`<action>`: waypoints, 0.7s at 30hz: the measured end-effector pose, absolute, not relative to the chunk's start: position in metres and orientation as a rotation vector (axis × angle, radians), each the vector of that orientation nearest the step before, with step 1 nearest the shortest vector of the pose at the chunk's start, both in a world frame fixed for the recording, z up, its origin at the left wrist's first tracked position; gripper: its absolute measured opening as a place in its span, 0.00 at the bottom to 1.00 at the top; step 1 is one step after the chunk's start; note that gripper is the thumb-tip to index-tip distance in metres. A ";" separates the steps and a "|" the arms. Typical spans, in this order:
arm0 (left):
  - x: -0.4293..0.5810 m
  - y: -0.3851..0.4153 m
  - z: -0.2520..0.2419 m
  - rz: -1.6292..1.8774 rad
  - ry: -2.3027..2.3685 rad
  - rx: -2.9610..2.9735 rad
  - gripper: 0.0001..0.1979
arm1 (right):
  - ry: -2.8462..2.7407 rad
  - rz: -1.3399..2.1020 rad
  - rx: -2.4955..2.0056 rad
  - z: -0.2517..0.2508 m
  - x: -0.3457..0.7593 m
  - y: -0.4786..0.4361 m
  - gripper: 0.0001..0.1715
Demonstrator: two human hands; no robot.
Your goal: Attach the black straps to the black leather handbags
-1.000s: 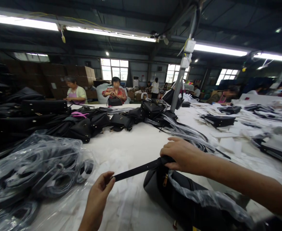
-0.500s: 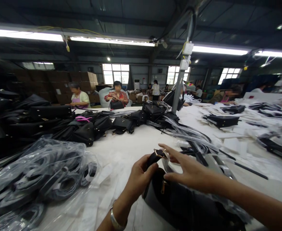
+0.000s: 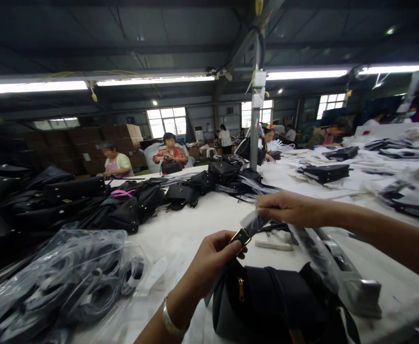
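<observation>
My left hand [image 3: 211, 258] pinches a short black strap tab at its gold buckle [image 3: 241, 237], thumb on top. A strap in clear plastic wrap [image 3: 255, 222] runs from the buckle up to my right hand [image 3: 283, 209], whose fingers are closed on it. Whether the strap passes fully through the buckle cannot be made out. Just below my hands lies a black handbag [image 3: 263, 301] with a gold zipper pull [image 3: 241, 290] on its near left end. A silver bracelet [image 3: 170, 317] circles my left wrist.
Coiled straps in clear plastic [image 3: 88, 282] lie at the left. A heap of black bags [image 3: 130, 205] stretches along the table behind. A grey metal device [image 3: 360, 286] stands right of the handbag. A post [image 3: 255, 124] rises from the table; co-workers sit beyond.
My right hand, open near the buckle before, has moved up and closed on the wrapped strap. My left hand keeps the buckle, now tilted. The view has shifted slightly, showing more of the handbag.
</observation>
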State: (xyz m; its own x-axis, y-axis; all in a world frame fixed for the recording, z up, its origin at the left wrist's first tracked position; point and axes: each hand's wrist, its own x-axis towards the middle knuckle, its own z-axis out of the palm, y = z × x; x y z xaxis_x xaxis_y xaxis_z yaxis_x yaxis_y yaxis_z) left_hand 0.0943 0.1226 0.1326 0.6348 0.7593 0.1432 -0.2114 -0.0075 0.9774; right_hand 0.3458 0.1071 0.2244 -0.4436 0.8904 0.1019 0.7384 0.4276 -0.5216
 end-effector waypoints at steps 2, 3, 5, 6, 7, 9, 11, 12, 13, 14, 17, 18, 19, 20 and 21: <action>0.100 0.120 0.130 0.845 0.517 1.342 0.14 | -2.325 0.653 -1.361 0.225 0.349 0.113 0.27; 0.102 0.119 0.128 0.859 0.525 1.323 0.14 | -2.322 0.681 -1.331 0.224 0.349 0.114 0.28; 0.104 0.115 0.124 0.872 0.529 1.289 0.17 | -2.334 0.703 -1.283 0.220 0.348 0.114 0.28; 0.105 0.113 0.123 0.879 0.533 1.283 0.19 | -2.343 0.690 -1.290 0.217 0.347 0.112 0.28; 0.105 0.111 0.122 0.888 0.543 1.290 0.20 | -2.344 0.652 -1.316 0.215 0.346 0.109 0.27; 0.105 0.107 0.122 0.914 0.577 1.349 0.18 | -2.272 0.450 -1.371 0.210 0.343 0.099 0.23; 0.104 0.104 0.123 0.955 0.627 1.418 0.14 | -2.081 0.138 -1.385 0.201 0.338 0.083 0.17; 0.104 0.103 0.123 0.974 0.647 1.433 0.13 | -1.968 0.009 -1.387 0.195 0.335 0.074 0.16; 0.104 0.102 0.123 0.989 0.661 1.429 0.13 | -1.869 -0.061 -1.407 0.187 0.331 0.065 0.16; 0.104 0.100 0.123 0.999 0.669 1.414 0.12 | -1.804 -0.053 -1.448 0.178 0.326 0.056 0.18; 0.104 0.097 0.122 0.991 0.655 1.359 0.13 | -1.770 0.377 -1.512 0.152 0.308 0.040 0.25; 0.105 0.096 0.122 0.981 0.644 1.356 0.13 | -1.729 0.573 -1.447 0.145 0.301 0.038 0.25; 0.105 0.095 0.121 0.969 0.636 1.363 0.13 | -1.646 0.759 -1.340 0.139 0.294 0.038 0.24; 0.105 0.094 0.121 0.959 0.634 1.377 0.14 | -1.526 0.925 -1.213 0.136 0.288 0.040 0.22; 0.105 0.094 0.121 0.959 0.641 1.393 0.14 | -1.387 1.066 -1.089 0.134 0.282 0.041 0.21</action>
State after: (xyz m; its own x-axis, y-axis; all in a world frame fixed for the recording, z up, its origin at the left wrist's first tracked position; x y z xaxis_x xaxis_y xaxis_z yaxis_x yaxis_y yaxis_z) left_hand 0.1051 0.0936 0.1205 0.4973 0.8527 0.1600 -0.1776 -0.0804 0.9808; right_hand 0.2816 0.0412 0.1344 -0.0595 0.9796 0.1920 0.0669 0.1958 -0.9784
